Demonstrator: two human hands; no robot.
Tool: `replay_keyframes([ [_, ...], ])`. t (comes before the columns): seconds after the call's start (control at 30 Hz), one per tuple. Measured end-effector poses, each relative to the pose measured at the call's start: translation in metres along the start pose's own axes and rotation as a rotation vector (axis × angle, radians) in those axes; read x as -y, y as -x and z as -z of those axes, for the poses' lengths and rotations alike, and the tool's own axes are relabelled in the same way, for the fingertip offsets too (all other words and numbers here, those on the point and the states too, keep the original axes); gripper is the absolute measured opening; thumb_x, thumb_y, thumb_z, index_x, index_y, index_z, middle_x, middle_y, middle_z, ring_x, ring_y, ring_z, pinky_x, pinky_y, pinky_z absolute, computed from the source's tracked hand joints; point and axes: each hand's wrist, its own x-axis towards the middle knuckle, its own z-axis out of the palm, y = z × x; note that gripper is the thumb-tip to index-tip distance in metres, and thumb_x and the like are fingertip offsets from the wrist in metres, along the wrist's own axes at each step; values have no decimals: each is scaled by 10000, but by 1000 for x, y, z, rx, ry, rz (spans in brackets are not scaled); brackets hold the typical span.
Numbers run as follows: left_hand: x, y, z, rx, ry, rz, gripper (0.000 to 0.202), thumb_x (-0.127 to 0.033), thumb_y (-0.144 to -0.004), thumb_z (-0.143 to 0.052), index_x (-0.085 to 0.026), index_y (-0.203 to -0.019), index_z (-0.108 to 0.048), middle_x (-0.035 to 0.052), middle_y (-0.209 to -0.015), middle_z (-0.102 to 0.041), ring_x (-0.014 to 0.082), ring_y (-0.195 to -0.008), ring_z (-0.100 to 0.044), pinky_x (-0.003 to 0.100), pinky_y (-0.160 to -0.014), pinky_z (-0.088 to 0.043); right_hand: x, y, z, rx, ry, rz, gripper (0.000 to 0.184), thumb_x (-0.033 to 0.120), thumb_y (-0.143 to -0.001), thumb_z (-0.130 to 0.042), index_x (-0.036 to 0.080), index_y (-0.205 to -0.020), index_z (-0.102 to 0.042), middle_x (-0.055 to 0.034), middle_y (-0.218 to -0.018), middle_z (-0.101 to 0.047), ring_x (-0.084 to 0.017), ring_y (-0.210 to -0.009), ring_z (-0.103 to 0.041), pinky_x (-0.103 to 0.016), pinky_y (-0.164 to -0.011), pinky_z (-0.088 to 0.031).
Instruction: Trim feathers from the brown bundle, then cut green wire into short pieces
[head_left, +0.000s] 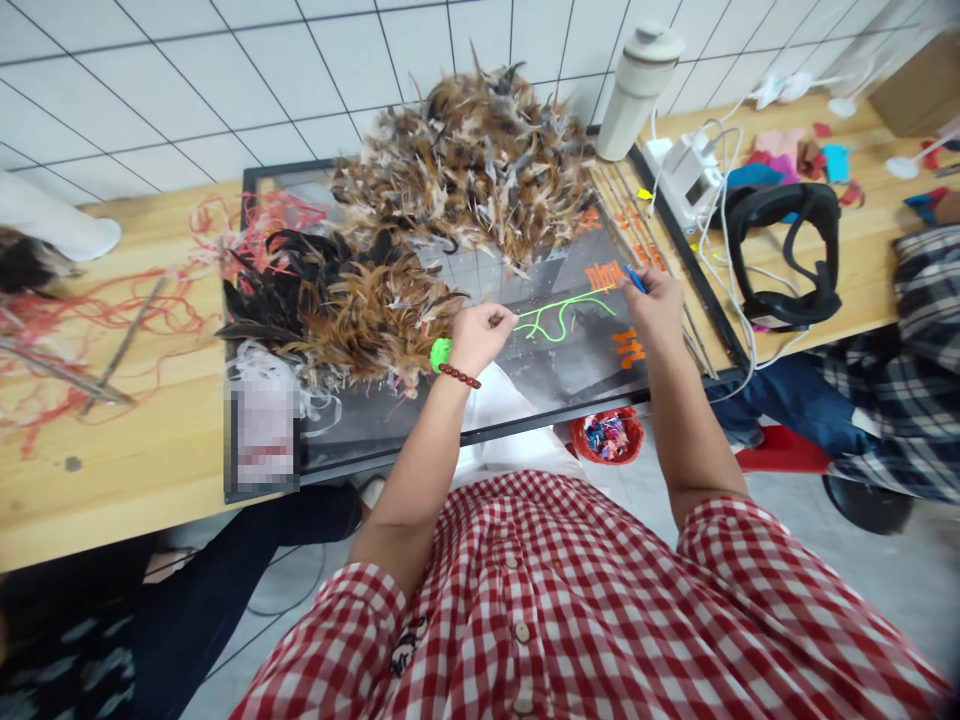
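Observation:
My left hand (484, 338) is pinched on one end of a bright green string (559, 308) above the dark glossy panel (525, 375). From there the string runs right towards my right hand (657, 305), with loose loops hanging below. Closed in that right hand is a small blue tool (637, 280) whose kind I cannot make out; whether it touches the string is unclear. Beside my left wrist shows a green bundle (440, 354). Brown and black feathers (375, 310) lie just left of this hand, with a larger feather heap (472, 160) behind.
A white bottle (639, 92) stands at the panel's back right corner. Thin sticks (660, 250) lie along the right side. Further right are a charger with cables (686, 180) and a black headset (784, 255). Below the edge sits a red basket (607, 437). People sit on both sides.

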Motion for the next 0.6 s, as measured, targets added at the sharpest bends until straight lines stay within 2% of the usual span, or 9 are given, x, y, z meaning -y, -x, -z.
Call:
replay_keyframes([
  [0.1,6,0,-5,-3,-85,3,108,-213,-817,-717,-171,-729,-763,39,-743,-757,165,-730,-664,282,-716,-460,1,17,4,68,171,72,414,509,-802,-712,150,-1005,-739,-37,-781,-685,-182,-712,-581,-337,-728,-490],
  [0.17,7,0,-7,-6,-116,5,106,-215,-821,-715,-181,-736,-768,34,-758,-769,169,-749,-682,287,-736,-473,13,41,1,177,294,187,516,579,-909,-588,152,-1150,-748,-88,-896,-763,-227,-794,-657,-351,-763,-509],
  [0.2,7,0,-7,-8,-119,4,107,-214,-823,-712,-181,-738,-769,33,-760,-771,169,-755,-687,287,-742,-477,21,53,-2,248,362,268,509,561,-946,-545,162,-1188,-748,-110,-984,-787,-244,-855,-689,-352,-785,-513],
  [0.27,6,1,-5,-10,-98,-2,113,-209,-823,-703,-174,-737,-769,32,-753,-766,167,-752,-685,282,-739,-482,39,77,-8,307,500,407,492,487,-981,-504,165,-1281,-726,-142,-1155,-787,-277,-1012,-714,-350,-825,-513],
  [0.33,4,0,-3,-11,-41,-8,124,-211,-820,-696,-163,-727,-762,26,-716,-745,157,-721,-664,270,-711,-475,55,93,-15,376,626,473,497,448,-1003,-475,168,-1350,-694,-146,-1199,-777,-284,-1044,-718,-340,-792,-498],
  [0.47,2,-1,1,-19,113,14,128,-227,-803,-703,-152,-710,-750,3,-643,-697,120,-623,-594,247,-652,-440,71,107,-28,476,711,496,470,422,-1023,-450,173,-1353,-675,-138,-1229,-765,-279,-1030,-719,-333,-730,-461],
  [0.53,0,-1,2,-23,174,19,120,-231,-789,-720,-150,-705,-746,-2,-636,-690,111,-608,-575,240,-637,-430,69,104,-32,461,657,467,435,412,-1012,-469,172,-1312,-673,-140,-1227,-758,-278,-1034,-708,-332,-736,-456],
  [0.6,-1,-1,3,-47,224,3,119,-238,-786,-732,-151,-706,-743,-4,-643,-689,110,-619,-569,235,-637,-435,64,96,-35,383,529,368,377,412,-984,-505,167,-1221,-666,-134,-1130,-764,-267,-970,-691,-332,-744,-454],
])
